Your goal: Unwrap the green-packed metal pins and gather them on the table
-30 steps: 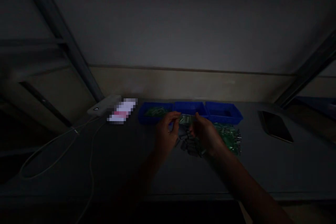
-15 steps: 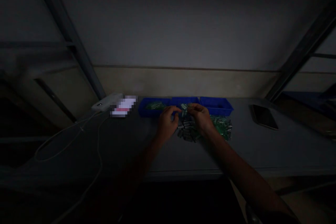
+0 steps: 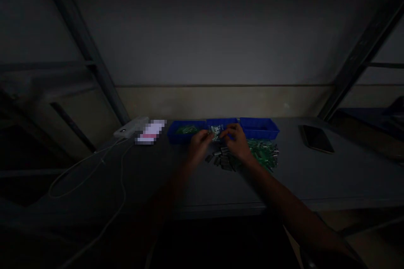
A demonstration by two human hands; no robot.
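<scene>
Both hands pinch a small pale part [image 3: 216, 131] between them, left hand [image 3: 198, 148] and right hand [image 3: 237, 145] just in front of the middle blue tray [image 3: 222, 122]. Dark pieces [image 3: 222, 160] lie on the worktop [image 3: 315, 176] nearer than that tray.

Small part [image 3: 216, 131]: tiny, pale silvery-green, detail lost in the dim light. Centre frame, lifted off the counter [image 3: 315, 176], pinched between the fingertips of the left hand [image 3: 198, 148] and right hand [image 3: 238, 145], at the front edge of the middle blue tray [image 3: 221, 122]. Pile of dark grey parts [image 3: 222, 161] lies loose on the counter just below it, partly under the right hand.
</scene>
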